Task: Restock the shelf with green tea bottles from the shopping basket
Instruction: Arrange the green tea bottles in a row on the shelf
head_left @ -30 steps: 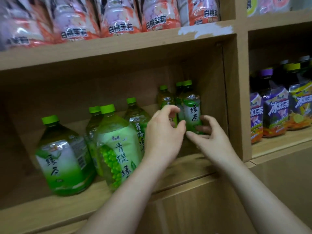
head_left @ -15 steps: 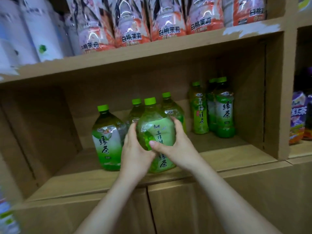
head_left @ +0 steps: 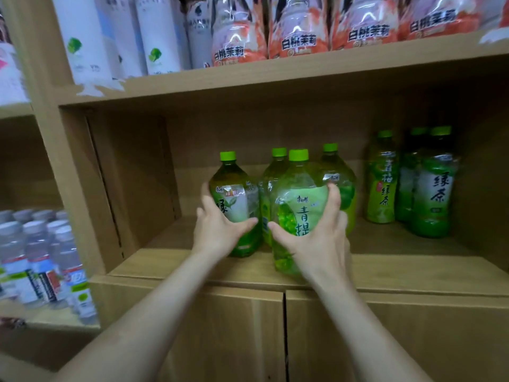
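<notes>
Several large green tea bottles stand in the middle shelf compartment (head_left: 192, 266). My left hand (head_left: 217, 227) grips the leftmost large bottle (head_left: 234, 194) around its lower body. My right hand (head_left: 316, 232) grips the front large bottle (head_left: 300, 199) with the pale green label, near the shelf's front edge. Two more large bottles (head_left: 338, 172) stand behind them, partly hidden. Three slim green tea bottles (head_left: 432, 188) stand at the right of the compartment. The shopping basket is not in view.
Peach-coloured bottles (head_left: 300, 28) and white bottles (head_left: 154, 37) fill the shelf above. Clear water bottles (head_left: 41, 255) stand in the lower left compartment. Closed cabinet doors (head_left: 283, 340) lie below the shelf. The compartment's left part holds nothing.
My left hand has shifted from the front bottle to the leftmost large bottle. My right hand stays on the front bottle. The camera has swung left and closer.
</notes>
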